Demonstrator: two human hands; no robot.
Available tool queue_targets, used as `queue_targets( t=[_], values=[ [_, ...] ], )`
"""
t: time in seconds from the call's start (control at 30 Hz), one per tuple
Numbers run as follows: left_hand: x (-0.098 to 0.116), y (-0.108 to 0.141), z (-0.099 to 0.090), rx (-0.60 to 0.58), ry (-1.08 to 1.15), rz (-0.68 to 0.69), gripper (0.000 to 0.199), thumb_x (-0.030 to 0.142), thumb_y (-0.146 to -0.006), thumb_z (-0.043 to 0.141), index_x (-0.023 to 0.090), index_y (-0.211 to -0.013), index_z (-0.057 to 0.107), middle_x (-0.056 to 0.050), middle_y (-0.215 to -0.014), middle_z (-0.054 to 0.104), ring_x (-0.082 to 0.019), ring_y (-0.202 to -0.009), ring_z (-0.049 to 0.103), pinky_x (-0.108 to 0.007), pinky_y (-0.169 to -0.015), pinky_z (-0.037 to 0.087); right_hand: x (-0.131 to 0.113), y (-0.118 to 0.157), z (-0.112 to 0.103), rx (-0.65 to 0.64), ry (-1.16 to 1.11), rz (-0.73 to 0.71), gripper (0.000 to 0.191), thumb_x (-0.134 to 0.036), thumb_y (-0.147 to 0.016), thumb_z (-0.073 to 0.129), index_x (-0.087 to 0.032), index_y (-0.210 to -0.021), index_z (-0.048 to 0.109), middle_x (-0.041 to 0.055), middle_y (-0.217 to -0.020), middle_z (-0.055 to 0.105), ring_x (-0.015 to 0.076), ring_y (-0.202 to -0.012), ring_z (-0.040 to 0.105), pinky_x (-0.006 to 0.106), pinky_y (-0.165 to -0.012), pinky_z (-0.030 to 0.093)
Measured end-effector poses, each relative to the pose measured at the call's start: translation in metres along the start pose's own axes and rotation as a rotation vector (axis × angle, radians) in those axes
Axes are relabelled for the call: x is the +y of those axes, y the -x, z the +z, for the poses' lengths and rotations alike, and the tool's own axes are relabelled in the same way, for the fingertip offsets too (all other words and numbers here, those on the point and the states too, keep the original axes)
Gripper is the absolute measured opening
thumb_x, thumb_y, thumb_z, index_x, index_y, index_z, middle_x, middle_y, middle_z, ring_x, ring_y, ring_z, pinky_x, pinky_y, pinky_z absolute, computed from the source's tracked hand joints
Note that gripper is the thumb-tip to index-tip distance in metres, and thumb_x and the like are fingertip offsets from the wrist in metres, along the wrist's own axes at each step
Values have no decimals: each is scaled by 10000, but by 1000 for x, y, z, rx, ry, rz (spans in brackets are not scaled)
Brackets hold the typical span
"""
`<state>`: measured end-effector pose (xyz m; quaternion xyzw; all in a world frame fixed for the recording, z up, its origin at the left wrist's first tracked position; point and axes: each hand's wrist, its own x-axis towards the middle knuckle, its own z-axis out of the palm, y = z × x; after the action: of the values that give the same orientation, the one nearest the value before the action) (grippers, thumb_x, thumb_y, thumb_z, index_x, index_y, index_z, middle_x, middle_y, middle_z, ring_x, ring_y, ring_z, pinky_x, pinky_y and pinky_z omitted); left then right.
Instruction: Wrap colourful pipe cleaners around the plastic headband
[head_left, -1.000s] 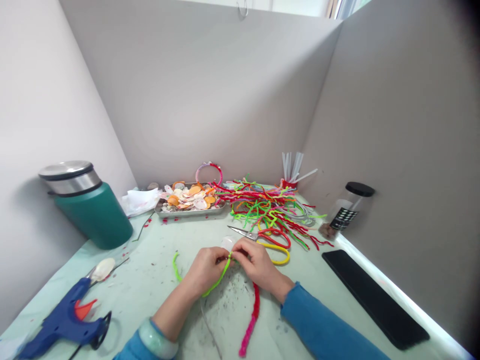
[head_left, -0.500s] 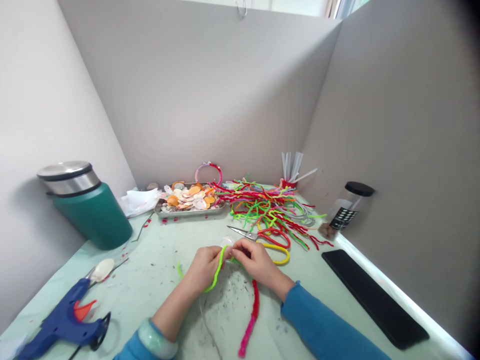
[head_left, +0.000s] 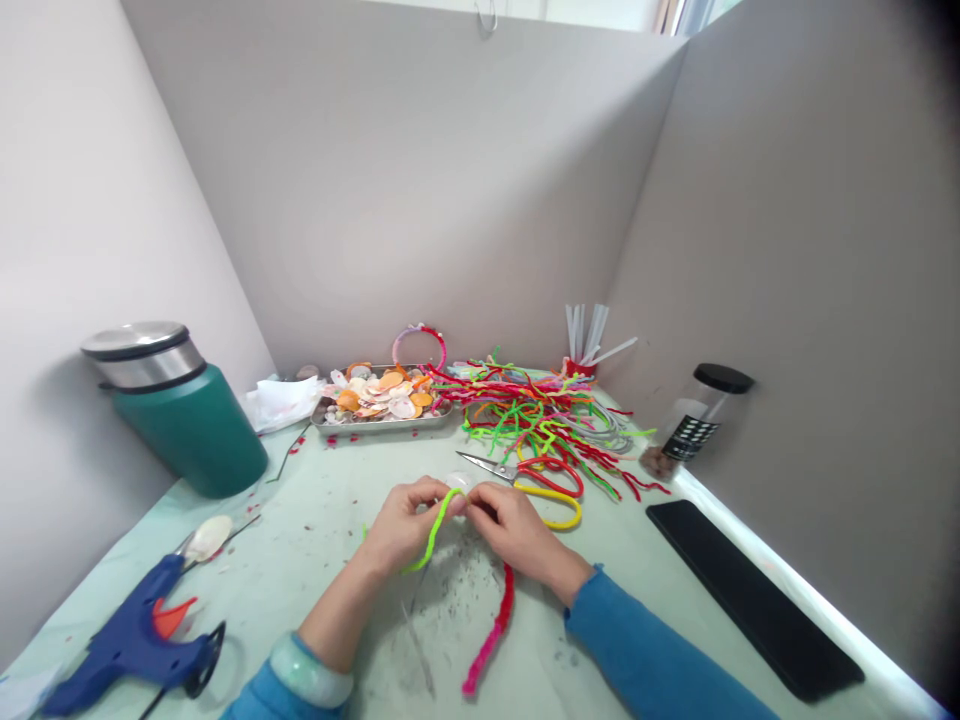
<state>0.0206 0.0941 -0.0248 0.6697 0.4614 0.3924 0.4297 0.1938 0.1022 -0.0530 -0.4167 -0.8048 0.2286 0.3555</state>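
Observation:
My left hand (head_left: 409, 525) is closed, with a lime green pipe cleaner (head_left: 433, 540) pinched at its fingertips and draped over the thumb. The fingertips of my right hand (head_left: 517, 525) are pressed together and meet the left ones; what lies between them is mostly hidden. Below my right palm hangs a fuzzy red-and-pink strip (head_left: 493, 640), its upper end covered by the hand. A thin greyish strand (head_left: 418, 650), blurred, trails beneath my left hand. Just beyond the fingertips is a whitish, see-through piece (head_left: 459, 482). Scissors (head_left: 536, 480) with red and yellow handles lie past my right hand.
Behind are a metal tray (head_left: 382, 428) of shells, a wrapped hoop (head_left: 420, 345) and heaped pipe cleaners (head_left: 540, 410). At left stand a green bottle (head_left: 195, 430) and a blue glue gun (head_left: 135, 640). A jar (head_left: 690, 425) and black slab (head_left: 750, 600) are at right.
The lower end of the red-and-pink strip has swung left. The lime green pipe cleaner's loop over my left hand has shifted slightly, and both hands stay together at the fingertips.

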Motion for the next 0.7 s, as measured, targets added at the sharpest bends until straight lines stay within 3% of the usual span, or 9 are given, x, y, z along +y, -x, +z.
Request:
queue_targets(
  t=[0.1, 0.17, 0.27, 0.33, 0.4, 0.47, 0.6, 0.7],
  values=[
    [7, 3, -1, -65, 184, 12, 384, 418, -791, 514, 119, -966, 681, -64, -771, 673, -192, -813, 582, -326, -861, 407, 2, -1, 0, 14, 9, 21, 149, -190, -851, 483, -171, -714, 538, -10, -675, 556, 118, -631, 491, 216, -568, 329],
    [10, 6, -1, -48, 308, 10, 452, 398, -828, 460, 76, -1107, 612, -58, -666, 665, -191, -759, 599, -347, -860, 413, 2, -1, -1, 32, 5, 42, 170, -195, -853, 480, -173, -688, 517, -22, -637, 528, 113, -601, 472, 213, -550, 316],
    [12, 9, -5, -16, 437, -7, 550, 423, -853, 420, 46, -1248, 486, -10, -492, 591, -144, -519, 555, -294, -649, 463, 2, -2, -2, 53, 10, 64, 172, -210, -845, 490, -175, -678, 512, -27, -616, 517, 113, -581, 459, 214, -533, 303],
    [12, 9, -9, -7, 452, -37, 582, 445, -841, 446, 75, -1290, 437, 20, -465, 566, -83, -353, 423, -231, -471, 408, 2, -2, -2, 61, 22, 77, 169, -211, -833, 503, -175, -668, 514, -26, -610, 519, 114, -574, 455, 217, -530, 299],
    [12, 8, -12, 26, 426, -39, 582, 439, -816, 495, 100, -1286, 437, 26, -515, 591, -29, -295, 290, -212, -426, 378, 3, -3, -3, 67, 26, 95, 171, -210, -824, 508, -175, -656, 512, -27, -601, 515, 114, -568, 451, 218, -530, 298],
    [10, 6, -12, 89, 372, -26, 550, 417, -790, 541, 101, -1236, 481, 17, -588, 612, -14, -315, 279, -221, -468, 411, 3, -3, -3, 74, 15, 113, 170, -209, -820, 506, -177, -653, 513, -30, -592, 506, 115, -565, 449, 217, -528, 298],
    [0, -1, -6, 214, 114, -32, 459, 395, -754, 582, 126, -1125, 563, -14, -692, 628, -97, -538, 523, -218, -542, 432, 6, -3, -2, 89, -27, 124, 171, -217, -812, 506, -177, -647, 525, -33, -578, 491, 116, -558, 442, 217, -523, 300],
    [-7, -3, 1, 240, -187, 28, 292, 351, -766, 563, 166, -981, 635, -49, -832, 660, -144, -707, 583, -233, -623, 444, 6, -3, -1, 92, -64, 128, 163, -221, -810, 506, -174, -658, 541, -30, -586, 504, 117, -565, 449, 219, -530, 311]
  ],
)
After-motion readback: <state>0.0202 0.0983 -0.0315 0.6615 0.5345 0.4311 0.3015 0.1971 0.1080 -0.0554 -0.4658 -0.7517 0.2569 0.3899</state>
